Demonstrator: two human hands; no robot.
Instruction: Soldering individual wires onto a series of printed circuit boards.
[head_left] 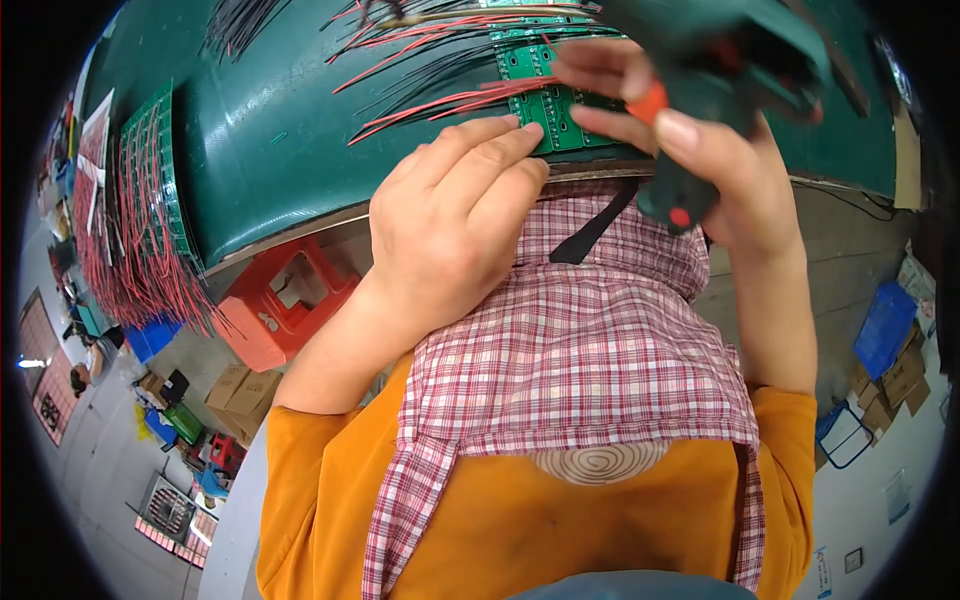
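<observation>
A panel of green circuit boards [556, 140] lies at the near edge of the table, with red and black wires [440, 104] running left from it. My left hand [455, 200] is closed, bent fingers together, its tips holding the panel's near left corner. In my right hand [715, 160] is a dark green pistol-shaped tool [680, 195] with an orange trigger; it is blurred by motion. That hand wraps the tool's grip above the panel's right side, some fingers stretched toward the boards. The tool's front end cannot be made out.
More wired board panels [150, 180] hang over the table's left edge, their red wires drooping. A bundle of black wires [243, 25] lies far left on the green table mat [270, 170]. Under the table edge stands a red stool [265, 315], with cardboard boxes [243, 398] behind.
</observation>
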